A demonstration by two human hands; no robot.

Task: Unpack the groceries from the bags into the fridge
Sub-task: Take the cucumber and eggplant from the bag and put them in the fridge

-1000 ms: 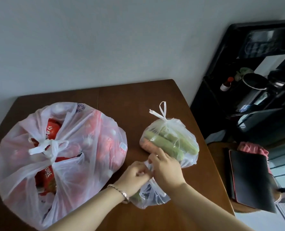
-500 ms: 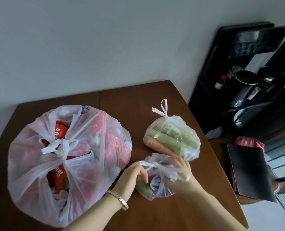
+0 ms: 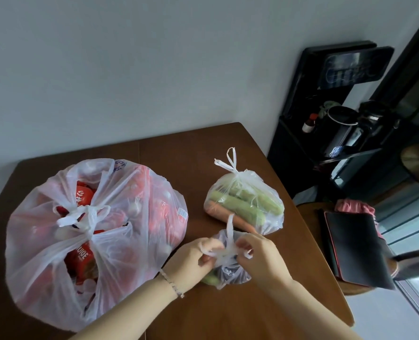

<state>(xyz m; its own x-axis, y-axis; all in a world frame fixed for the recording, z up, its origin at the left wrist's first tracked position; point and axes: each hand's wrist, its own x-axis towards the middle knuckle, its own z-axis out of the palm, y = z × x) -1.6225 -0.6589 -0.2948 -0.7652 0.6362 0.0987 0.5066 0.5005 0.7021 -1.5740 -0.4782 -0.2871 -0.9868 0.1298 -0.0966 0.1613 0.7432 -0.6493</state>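
The small bag (image 3: 228, 271) is found on the bench (image 3: 179, 153), near its front edge, between the large bag (image 3: 93, 241) and the cucumber bag (image 3: 245, 204). Within the last half second both hands were brought from the bag's sides to its knot (image 3: 224, 253). The left hand (image 3: 193, 261) and right hand (image 3: 262, 258) are each closed in a pinch on the tied handles, and one strip is drawn upright. Untying is judged under way. All three bags are tied, nothing is unpacked, and no fridge is seen. "UIDE" is read on a red pack (image 3: 82, 253). The blue lettering (image 3: 120, 164) and barcode label (image 3: 182, 213) are illegible.
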